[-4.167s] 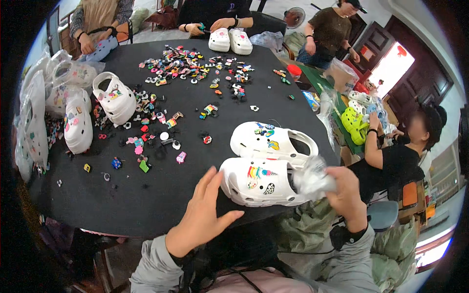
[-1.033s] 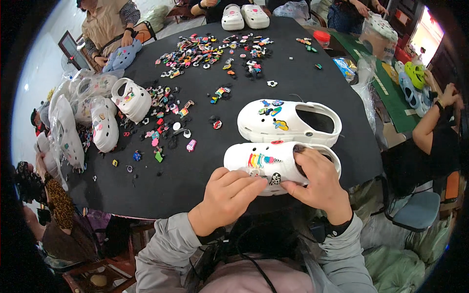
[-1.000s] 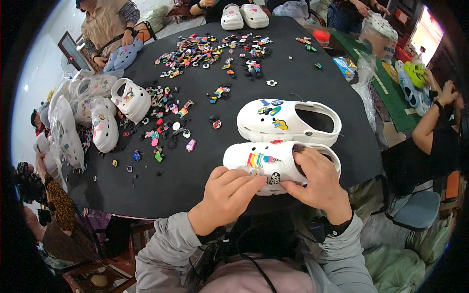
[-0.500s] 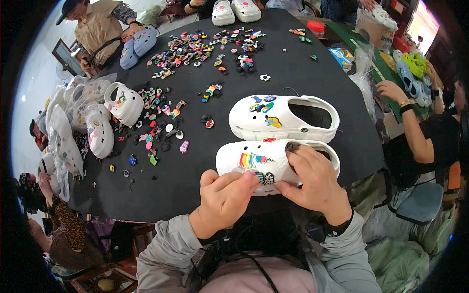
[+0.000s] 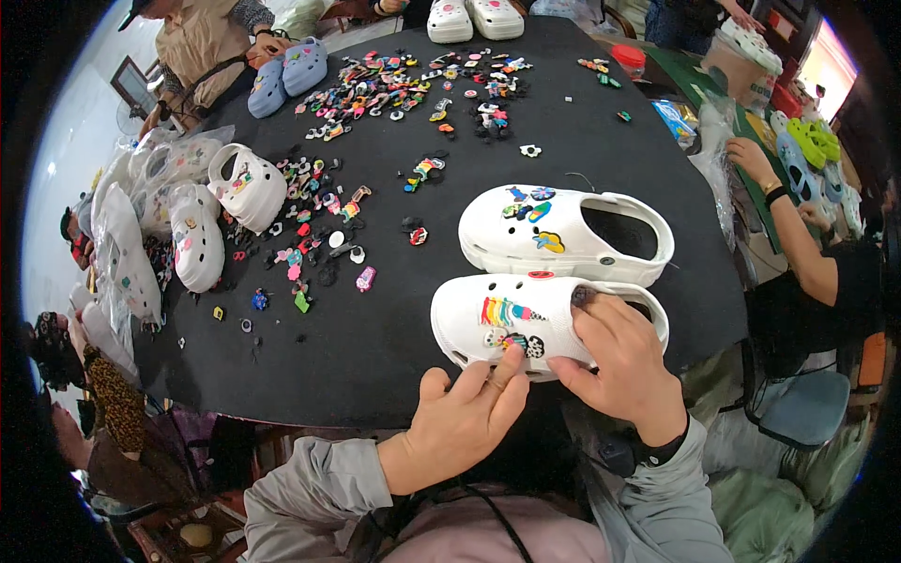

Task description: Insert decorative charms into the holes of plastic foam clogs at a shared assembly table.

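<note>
A: Biggest first, quick. What's under it all?

B: Black desk (image 5: 375, 347), stretching left of and beyond the near shoe.

A: Shoes?

B: Near shoe (image 5: 557, 324), white, toe left, that's the one being worked on. Far shoe (image 5: 567, 246), also white, just beyond it, toe the same way. Can't tell if they touch.

A: Hands?

B: Right hand (image 5: 624, 361) is clamped on the near shoe at its mouth: fingers inside, thumb outside. Inner tips hidden. Left hand (image 5: 460, 427) is on the near shoe's wearer side, fingers apart, not pinching, one fingertip on a charm.

A: Which charm?

B: Small striped charm (image 5: 516, 342), on the near shoe's top, between a pale charm (image 5: 495, 336) and a spotted charm (image 5: 535, 347). Rainbow charm (image 5: 497, 311) sits on the shoe just beyond them. Loose charms (image 5: 366, 278) lie well left of the shoe.

A: Step?

B: My read: pressing or straightening the striped charm. Can't see whether it's seated.

A: Next move calls for?

B: Steady right grip, backing from inside, firm straight push with the left. Risk, I'd guess: nudging the spotted charm.
</note>
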Demonstrator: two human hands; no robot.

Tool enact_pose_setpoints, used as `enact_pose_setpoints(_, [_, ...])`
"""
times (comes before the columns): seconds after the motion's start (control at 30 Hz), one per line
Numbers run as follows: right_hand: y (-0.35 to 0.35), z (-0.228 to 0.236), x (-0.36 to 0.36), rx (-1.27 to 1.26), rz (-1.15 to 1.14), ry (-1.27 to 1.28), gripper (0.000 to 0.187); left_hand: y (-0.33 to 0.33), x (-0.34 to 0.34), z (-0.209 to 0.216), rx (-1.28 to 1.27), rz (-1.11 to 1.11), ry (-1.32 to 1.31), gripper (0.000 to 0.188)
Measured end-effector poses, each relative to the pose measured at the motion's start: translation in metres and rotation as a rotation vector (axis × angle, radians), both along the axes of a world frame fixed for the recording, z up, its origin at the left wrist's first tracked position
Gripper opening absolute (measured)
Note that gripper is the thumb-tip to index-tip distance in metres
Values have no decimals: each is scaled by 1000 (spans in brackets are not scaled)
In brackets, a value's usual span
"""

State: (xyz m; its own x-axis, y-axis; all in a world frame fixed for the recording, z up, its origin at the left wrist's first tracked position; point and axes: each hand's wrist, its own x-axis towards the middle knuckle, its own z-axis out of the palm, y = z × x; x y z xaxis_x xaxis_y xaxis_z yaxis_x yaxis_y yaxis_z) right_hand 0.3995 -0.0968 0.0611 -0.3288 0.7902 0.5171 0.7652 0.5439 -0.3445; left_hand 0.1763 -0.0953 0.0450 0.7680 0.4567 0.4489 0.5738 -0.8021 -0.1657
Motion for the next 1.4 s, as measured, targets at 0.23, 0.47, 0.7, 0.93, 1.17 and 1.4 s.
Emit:
enact_pose_setpoints(0.23, [3,0,-6,-18,-6,-50,49,7,2,-2,-138,26,-88,25])
enact_pose_setpoints(0.47, [-5,-13,-2,5,-78,-53,53,18,-11,-15,-291,-106,-424,33])
enact_pose_setpoints(0.7, [-7,-12,-7,-25,-92,-27,52,12,-32,-10,-316,-66,-396,29])
enact_pose_setpoints(0.93, [-6,-14,-6,-36,-104,-12,53,101,-157,-3,-467,655,85,25])
enact_pose_setpoints(1.17, [-6,-13,-3,-49,-101,-1,54,168,-197,-30,-576,607,-307,20])
enact_pose_setpoints(1.4, [1,-10,-8,34,-43,15,53,183,-189,-39,-497,511,-250,15])
